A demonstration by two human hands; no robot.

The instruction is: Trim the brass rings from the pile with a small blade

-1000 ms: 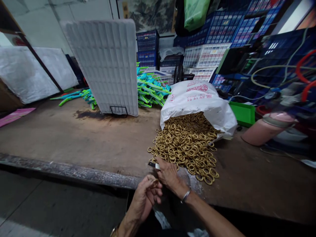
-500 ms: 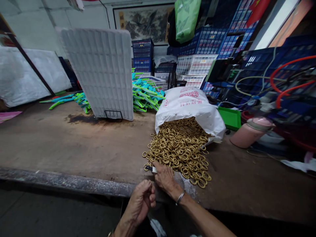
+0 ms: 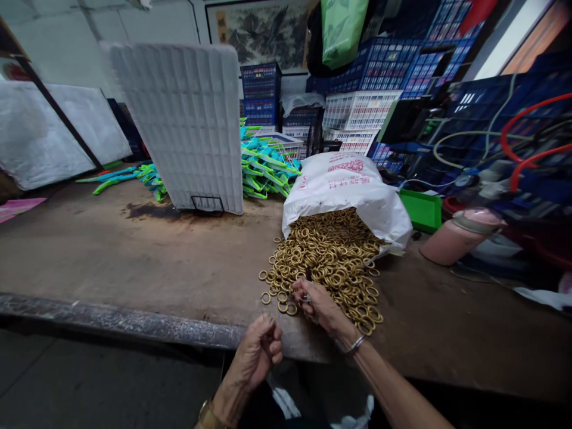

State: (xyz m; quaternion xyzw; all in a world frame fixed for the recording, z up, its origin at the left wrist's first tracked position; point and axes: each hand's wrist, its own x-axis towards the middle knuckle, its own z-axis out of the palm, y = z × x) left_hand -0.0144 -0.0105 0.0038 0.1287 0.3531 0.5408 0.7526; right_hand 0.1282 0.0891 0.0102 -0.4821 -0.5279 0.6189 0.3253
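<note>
At the table's front edge, my left hand is closed, its fingers curled in. Anything inside it is hidden. My right hand is at the near side of a pile of brass-coloured rings, with its fingers closed around a small tool with a black end. The tool's kind is unclear, as the fingers cover most of it. Behind, the rings spill from the mouth of a white sack with red print. A few loose rings lie left of my right hand.
A white ribbed panel stands upright on the wooden table. Green and turquoise plastic pieces are heaped behind it. To the right are a green tray, a pink cylinder and red hoses. Blue crates are stacked behind.
My right hand has moved right and forward over the rings, turning the tool so its black end points away. A few rings now lie where that hand was. My left hand stays almost in place.
</note>
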